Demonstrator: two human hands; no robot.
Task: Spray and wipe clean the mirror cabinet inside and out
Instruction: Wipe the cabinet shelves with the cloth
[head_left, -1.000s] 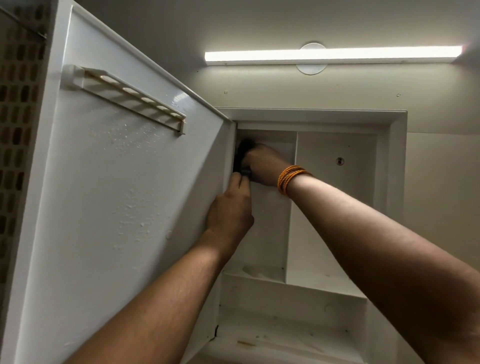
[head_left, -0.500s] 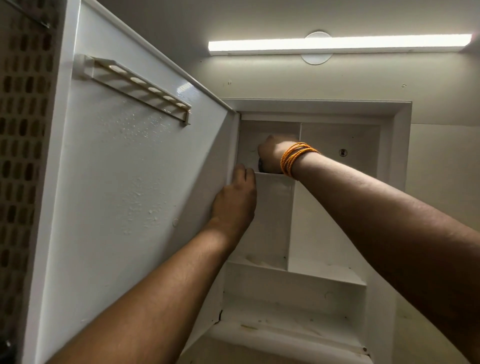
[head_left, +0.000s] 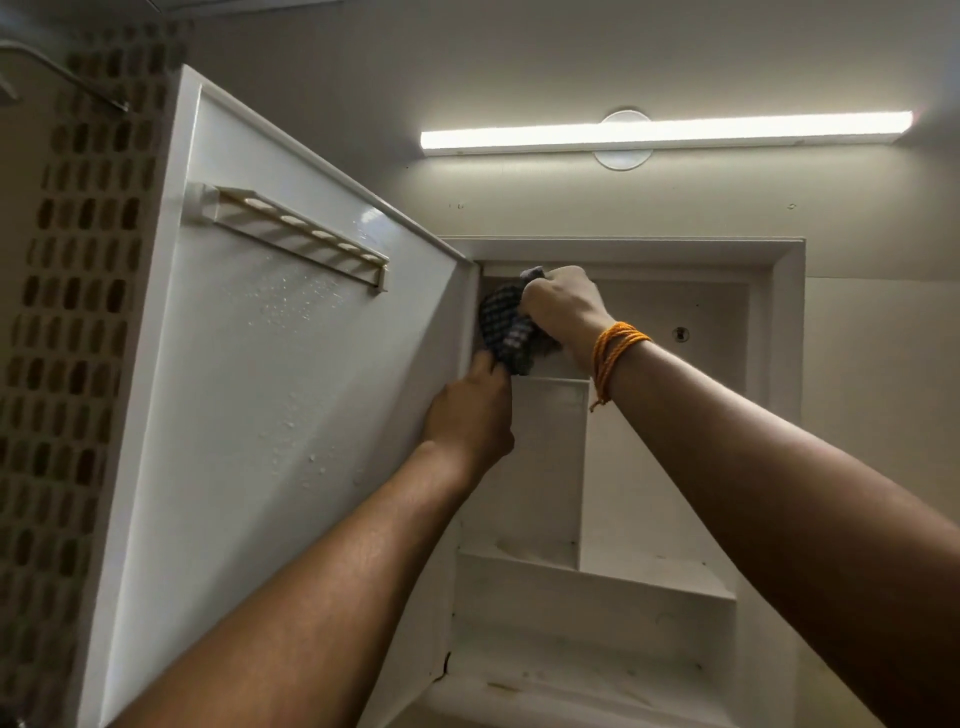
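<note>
- Currently mid-task: right hand (head_left: 563, 306) clamped a checkered cloth (head_left: 506, 330) in the cabinet's (head_left: 787, 312) top-left compartment.
- Left hand (head_left: 470, 415) gripped the cabinet's hinge-side edge beside the open door (head_left: 270, 395), whose droplets remained unwiped.
- Lower shelves (head_left: 597, 577) looked grimy; outside pending.

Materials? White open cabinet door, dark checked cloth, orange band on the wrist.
White open cabinet door: likely glossy plastic or painted board; sheen, beaded droplets.
Dark checked cloth: woven fabric; bunches softly in the right hand.
Orange wrist band: twisted thread or cord; strands and a loose end show.

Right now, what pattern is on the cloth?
Dark blue-grey checks with lighter squares, on the cloth the right hand grips; head view.
</note>
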